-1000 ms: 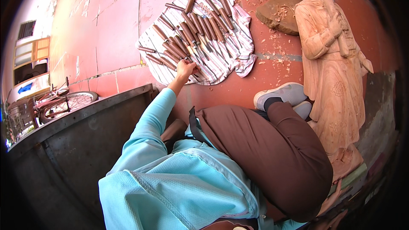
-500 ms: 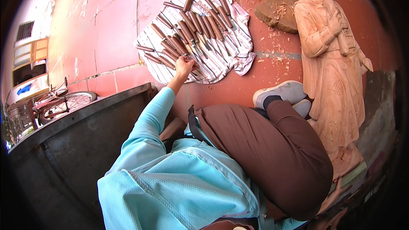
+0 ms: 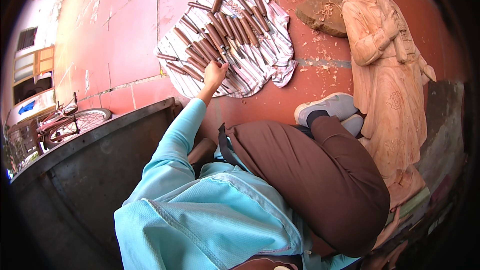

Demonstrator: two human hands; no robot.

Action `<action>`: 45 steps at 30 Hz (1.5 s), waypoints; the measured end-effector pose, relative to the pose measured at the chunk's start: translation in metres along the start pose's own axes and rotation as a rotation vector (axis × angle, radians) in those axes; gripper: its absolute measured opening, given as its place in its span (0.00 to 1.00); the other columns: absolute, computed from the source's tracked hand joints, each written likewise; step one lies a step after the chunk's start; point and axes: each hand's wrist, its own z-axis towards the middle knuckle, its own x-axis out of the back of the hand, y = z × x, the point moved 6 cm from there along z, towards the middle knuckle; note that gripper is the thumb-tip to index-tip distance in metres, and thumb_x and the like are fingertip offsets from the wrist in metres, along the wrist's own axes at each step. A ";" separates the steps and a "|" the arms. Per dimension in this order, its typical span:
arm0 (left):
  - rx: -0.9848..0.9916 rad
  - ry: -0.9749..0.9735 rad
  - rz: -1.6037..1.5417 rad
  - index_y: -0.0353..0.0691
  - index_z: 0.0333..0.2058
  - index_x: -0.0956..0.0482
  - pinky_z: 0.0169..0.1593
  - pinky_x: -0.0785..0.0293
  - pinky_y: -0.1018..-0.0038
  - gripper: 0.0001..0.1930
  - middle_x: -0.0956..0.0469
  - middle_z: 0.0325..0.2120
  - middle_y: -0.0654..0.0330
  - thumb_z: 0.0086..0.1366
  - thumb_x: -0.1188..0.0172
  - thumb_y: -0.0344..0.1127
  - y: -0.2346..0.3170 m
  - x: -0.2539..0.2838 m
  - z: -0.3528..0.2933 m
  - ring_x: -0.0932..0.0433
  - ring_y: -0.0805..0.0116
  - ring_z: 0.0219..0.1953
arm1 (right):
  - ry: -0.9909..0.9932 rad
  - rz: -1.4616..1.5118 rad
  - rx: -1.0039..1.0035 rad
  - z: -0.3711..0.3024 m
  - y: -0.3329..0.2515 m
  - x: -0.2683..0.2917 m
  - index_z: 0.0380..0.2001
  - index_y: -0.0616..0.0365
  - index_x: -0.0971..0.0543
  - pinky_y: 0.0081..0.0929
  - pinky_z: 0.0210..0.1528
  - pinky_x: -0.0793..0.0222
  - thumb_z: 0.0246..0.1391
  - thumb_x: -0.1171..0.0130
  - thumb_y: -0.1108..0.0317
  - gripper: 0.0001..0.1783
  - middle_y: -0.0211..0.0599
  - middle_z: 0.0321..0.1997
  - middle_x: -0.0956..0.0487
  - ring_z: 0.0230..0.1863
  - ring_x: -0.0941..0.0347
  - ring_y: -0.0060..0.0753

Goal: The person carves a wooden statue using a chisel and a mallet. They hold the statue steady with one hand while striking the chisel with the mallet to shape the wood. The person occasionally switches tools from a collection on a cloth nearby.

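My left hand (image 3: 214, 74) reaches down among carving chisels (image 3: 216, 35) at the near edge of a striped cloth (image 3: 182, 86). Its fingers are bent together beside the handles and blades; what lies between them is too small to make out. Most chisels have brown wooden handles and thin metal blades, lying in rough rows. On the right lies a carved wooden statue (image 3: 387, 87) of a robed figure. By its base, at the lower right, part of my right hand (image 3: 387, 231) shows, its fingers mostly hidden against the base.
A thick wooden slab (image 3: 325, 12) with shavings on it lies by the statue's head. Wood shavings litter the red tiled floor (image 3: 135, 30). A dark metal panel (image 3: 100, 155) stands close on my left, a bicycle (image 3: 80, 122) beyond it. My shoe (image 3: 327, 107) is beside the statue.
My left hand has shifted slightly among the chisels, its thumb and fingers now closer to the handle ends. The whole view has moved a little; the statue and cloth stay in place.
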 end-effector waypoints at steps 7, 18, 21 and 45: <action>-0.388 -0.174 0.441 0.36 0.32 0.23 0.38 0.27 0.56 0.15 0.21 0.32 0.45 0.59 0.43 0.44 0.099 -0.057 -0.019 0.22 0.44 0.35 | -0.001 0.029 0.088 -0.015 -0.025 -0.011 0.48 0.59 0.28 0.20 0.50 0.40 0.59 0.51 0.62 0.17 0.34 0.45 0.31 0.46 0.35 0.24; 0.231 -0.632 -0.710 0.38 0.32 0.31 0.34 0.23 0.81 0.05 0.22 0.31 0.58 0.63 0.44 0.31 0.102 -0.056 -0.010 0.21 0.71 0.33 | 0.007 0.544 -0.500 0.052 0.063 0.004 0.35 0.58 0.29 0.16 0.17 0.40 0.52 0.41 0.65 0.11 0.28 0.22 0.30 0.16 0.36 0.18; 0.039 -0.703 -0.833 0.36 0.32 0.33 0.41 0.21 0.73 0.03 0.23 0.37 0.51 0.64 0.47 0.26 0.211 -0.044 -0.069 0.21 0.62 0.41 | 0.010 0.543 -0.515 0.052 0.069 0.014 0.36 0.59 0.29 0.17 0.17 0.40 0.51 0.40 0.64 0.13 0.30 0.22 0.30 0.16 0.35 0.21; -0.417 -1.400 -1.129 0.41 0.49 0.32 0.13 0.55 0.84 0.18 0.46 0.14 0.69 0.68 0.57 0.45 0.525 -0.175 -0.344 0.50 0.80 0.12 | 0.006 0.486 -0.515 0.062 0.066 0.021 0.32 0.59 0.29 0.18 0.16 0.41 0.50 0.40 0.63 0.13 0.31 0.21 0.30 0.14 0.35 0.21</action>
